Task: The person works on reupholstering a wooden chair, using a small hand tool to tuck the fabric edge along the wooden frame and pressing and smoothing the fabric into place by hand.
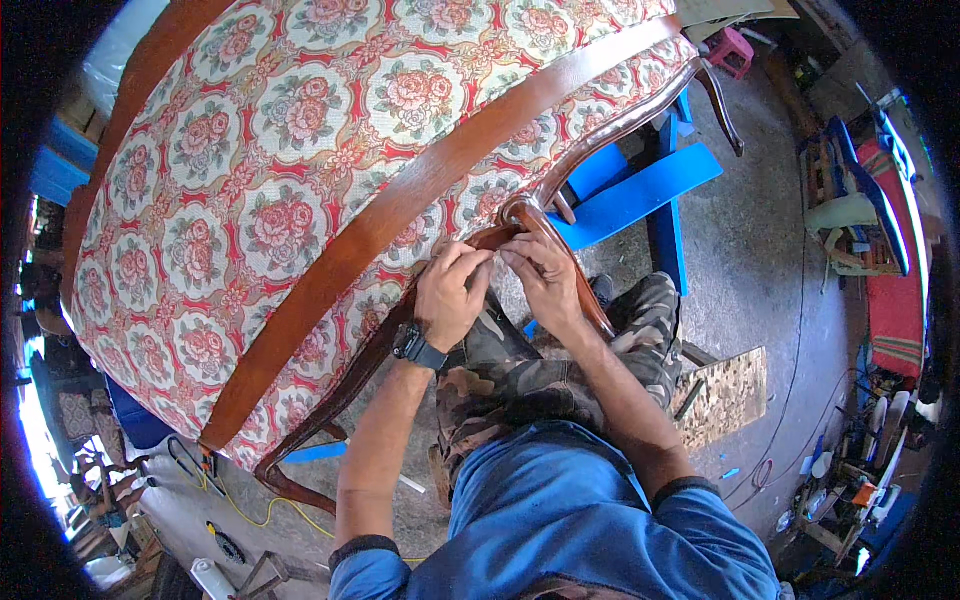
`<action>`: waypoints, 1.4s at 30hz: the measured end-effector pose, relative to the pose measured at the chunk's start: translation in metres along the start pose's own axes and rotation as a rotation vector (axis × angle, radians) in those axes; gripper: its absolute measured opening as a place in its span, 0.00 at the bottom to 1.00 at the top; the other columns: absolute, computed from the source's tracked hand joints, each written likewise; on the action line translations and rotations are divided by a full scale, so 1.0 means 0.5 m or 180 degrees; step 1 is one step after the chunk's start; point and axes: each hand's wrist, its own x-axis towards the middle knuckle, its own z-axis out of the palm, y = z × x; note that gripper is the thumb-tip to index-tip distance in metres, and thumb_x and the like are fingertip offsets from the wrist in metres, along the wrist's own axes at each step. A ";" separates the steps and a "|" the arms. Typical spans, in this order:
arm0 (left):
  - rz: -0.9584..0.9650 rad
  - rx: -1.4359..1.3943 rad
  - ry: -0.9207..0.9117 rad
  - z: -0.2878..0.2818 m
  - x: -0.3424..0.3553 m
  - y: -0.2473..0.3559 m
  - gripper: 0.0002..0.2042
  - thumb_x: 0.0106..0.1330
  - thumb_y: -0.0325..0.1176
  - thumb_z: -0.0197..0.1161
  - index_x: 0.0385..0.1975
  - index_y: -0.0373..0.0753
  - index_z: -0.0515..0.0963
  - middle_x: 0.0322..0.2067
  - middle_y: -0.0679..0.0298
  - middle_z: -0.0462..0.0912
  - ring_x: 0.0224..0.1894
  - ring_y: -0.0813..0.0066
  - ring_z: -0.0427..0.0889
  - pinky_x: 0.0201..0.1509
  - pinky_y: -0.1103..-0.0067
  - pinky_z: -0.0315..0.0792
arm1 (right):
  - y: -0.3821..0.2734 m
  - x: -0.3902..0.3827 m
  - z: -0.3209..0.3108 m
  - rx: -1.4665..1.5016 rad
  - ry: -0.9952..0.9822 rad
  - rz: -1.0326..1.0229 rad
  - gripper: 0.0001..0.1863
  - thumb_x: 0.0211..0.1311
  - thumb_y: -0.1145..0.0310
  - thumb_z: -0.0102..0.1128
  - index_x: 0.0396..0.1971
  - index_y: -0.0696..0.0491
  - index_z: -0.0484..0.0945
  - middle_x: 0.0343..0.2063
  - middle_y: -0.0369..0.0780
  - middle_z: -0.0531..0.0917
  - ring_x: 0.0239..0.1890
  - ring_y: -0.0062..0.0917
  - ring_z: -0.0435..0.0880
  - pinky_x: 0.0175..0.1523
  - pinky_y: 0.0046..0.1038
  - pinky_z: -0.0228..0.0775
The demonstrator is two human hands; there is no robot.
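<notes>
A large upholstered settee (pixel 283 230) in red and cream rose-patterned fabric fills the left and far side. A brown wooden rail (pixel 365 232) crosses its fabric. At the near lower edge, by the top of a curved wooden leg (pixel 550 235), both my hands meet. My left hand (pixel 450 297), with a black watch above it, has thumb and fingers pinched together against the wooden edge. Close beside it, my right hand (pixel 545 283) pinches too, its fingertips nearly touching the left ones. Whatever lies between the fingertips is too small to make out.
Blue planks (pixel 645 195) of a support stand beneath the settee. To the right, a rough wood board (pixel 735 390) lies near my leg. A yellow cord (pixel 262 522) runs over the floor at lower left. A pink stool (pixel 733 52) and cluttered shelving (pixel 850 500) stand farther off.
</notes>
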 end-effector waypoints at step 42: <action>0.0689 0.0492 -0.0381 0.043 0.002 -0.034 0.05 0.67 0.20 0.58 0.41 0.33 0.76 0.40 0.51 0.80 0.47 0.46 0.81 0.49 0.59 0.76 | -0.023 -0.009 0.013 0.2973 -0.0100 0.2352 0.08 0.80 0.64 0.54 0.36 0.46 0.70 0.22 0.26 0.64 0.20 0.14 0.62 0.28 0.25 0.65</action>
